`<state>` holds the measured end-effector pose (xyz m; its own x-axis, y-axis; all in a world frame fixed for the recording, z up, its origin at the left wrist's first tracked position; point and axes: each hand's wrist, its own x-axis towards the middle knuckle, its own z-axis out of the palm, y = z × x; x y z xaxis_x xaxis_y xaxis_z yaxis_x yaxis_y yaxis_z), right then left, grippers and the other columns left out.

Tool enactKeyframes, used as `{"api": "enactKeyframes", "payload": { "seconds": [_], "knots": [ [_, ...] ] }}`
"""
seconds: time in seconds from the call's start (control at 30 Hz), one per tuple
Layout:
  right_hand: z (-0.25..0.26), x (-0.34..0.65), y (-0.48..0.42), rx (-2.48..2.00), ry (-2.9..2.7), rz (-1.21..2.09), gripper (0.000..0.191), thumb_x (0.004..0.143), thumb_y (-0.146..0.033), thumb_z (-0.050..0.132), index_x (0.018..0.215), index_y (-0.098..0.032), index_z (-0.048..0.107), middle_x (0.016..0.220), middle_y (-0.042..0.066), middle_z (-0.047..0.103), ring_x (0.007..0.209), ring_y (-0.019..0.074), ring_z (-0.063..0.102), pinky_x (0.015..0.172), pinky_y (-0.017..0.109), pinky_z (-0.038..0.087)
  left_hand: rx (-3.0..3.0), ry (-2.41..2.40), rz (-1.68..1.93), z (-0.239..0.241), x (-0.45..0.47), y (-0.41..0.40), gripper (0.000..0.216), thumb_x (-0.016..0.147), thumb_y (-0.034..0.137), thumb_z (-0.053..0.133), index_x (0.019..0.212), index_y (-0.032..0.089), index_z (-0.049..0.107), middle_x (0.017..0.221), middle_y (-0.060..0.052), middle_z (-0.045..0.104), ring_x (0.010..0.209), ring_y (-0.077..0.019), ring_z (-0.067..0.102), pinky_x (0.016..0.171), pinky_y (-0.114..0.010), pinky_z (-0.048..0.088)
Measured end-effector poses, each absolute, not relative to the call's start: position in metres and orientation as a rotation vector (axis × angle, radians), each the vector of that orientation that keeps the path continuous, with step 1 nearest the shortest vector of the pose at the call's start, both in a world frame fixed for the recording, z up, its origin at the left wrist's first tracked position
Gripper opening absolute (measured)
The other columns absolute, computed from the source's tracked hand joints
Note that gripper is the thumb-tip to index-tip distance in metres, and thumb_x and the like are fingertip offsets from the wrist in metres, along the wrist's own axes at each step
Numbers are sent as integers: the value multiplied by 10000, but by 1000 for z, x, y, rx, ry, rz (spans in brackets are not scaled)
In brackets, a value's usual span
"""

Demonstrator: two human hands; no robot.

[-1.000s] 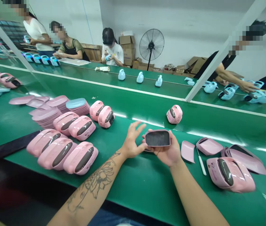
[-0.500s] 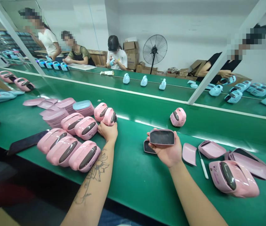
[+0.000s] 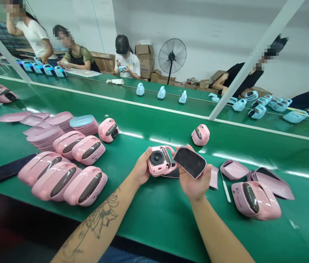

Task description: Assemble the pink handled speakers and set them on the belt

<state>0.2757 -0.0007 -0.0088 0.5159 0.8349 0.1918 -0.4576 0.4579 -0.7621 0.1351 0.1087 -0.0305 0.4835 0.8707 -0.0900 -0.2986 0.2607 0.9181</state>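
Note:
My left hand (image 3: 142, 168) grips a pink speaker housing (image 3: 166, 165) by its side, its round black speaker cone facing me. Right beside it, my right hand (image 3: 195, 182) holds a pink-rimmed speaker cover (image 3: 189, 160) with a dark inner face turned up. Another dark-faced cover (image 3: 172, 172) lies on the table, partly hidden behind the housing. Several finished-looking pink speakers (image 3: 86, 185) stand in rows to the left of my hands. One more pink speaker (image 3: 109, 130) sits behind them with its open end showing.
Stacked pink covers (image 3: 45, 138) lie at the left, a blue one (image 3: 81, 121) on top. Right of my hands are a white-handled tool (image 3: 226, 190), loose covers (image 3: 234, 170) and a pink speaker (image 3: 255, 200). A white post (image 3: 232, 91) rises from the divider; several co-workers sit beyond.
My left hand has brought a pink speaker housing from the left group to the middle, next to my right hand. The right hand has tilted its cover. The camera view has shifted rightward.

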Motion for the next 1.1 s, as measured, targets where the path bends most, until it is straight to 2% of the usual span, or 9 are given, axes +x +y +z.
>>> {"api": "enactKeyframes", "payload": {
  "seconds": [0.13,0.23,0.33,0.43,0.57,0.67,0.83,1.1],
  "knots": [
    [-8,270,0,-723,-592,866,671,934,-825,450,1310,-345,730,1362,71,761,1331,344,695,1204,612,468,837,469,745,-26,134,104,657,909,668,616,1302,150,708,1287,-164,770,1203,-368,731,1005,-525,601],
    [-12,271,3,-732,-575,962,747,921,-869,416,1304,-307,725,1296,104,784,1238,357,743,1155,634,510,817,474,755,-26,132,106,604,931,624,616,1297,152,706,1280,-159,775,1218,-369,728,1019,-515,596],
    [-20,275,5,-765,-648,900,762,857,-844,619,1392,-304,669,1422,110,721,1296,352,712,1170,603,514,831,511,783,-26,130,108,561,905,547,703,1308,157,689,1262,-149,779,1184,-357,735,981,-468,601],
    [-28,280,4,-895,-847,758,879,731,-689,884,1477,-316,606,1590,105,593,1441,349,605,1235,545,469,865,555,842,-24,127,108,576,841,457,815,1324,177,670,1271,-117,769,1156,-313,726,924,-371,586],
    [-29,285,1,-1106,-1152,614,934,696,-432,985,1530,-323,578,1642,79,544,1545,355,489,1324,560,348,960,539,813,-20,126,102,641,779,454,883,1306,152,678,1277,-140,751,1150,-324,706,889,-345,560],
    [-29,290,1,-1199,-1381,443,954,687,-331,987,1543,-340,566,1674,69,504,1580,358,440,1337,596,312,1036,525,778,-19,126,99,683,753,465,905,1315,155,672,1304,-147,735,1166,-329,688,909,-357,545],
    [-31,298,2,-1240,-1726,166,1030,811,-381,892,1679,-290,345,1719,162,412,1594,371,414,1266,647,410,1067,522,773,-22,125,99,725,731,480,924,1322,155,658,1313,-145,714,1133,-293,667,915,-346,525],
    [-31,297,2,-1281,-1824,78,1022,864,-404,831,1704,-268,264,1724,194,381,1589,391,413,1238,655,445,1068,533,787,-29,127,100,804,664,491,973,1321,163,644,1270,-130,706,1101,-270,653,923,-348,515]
  ]
}}
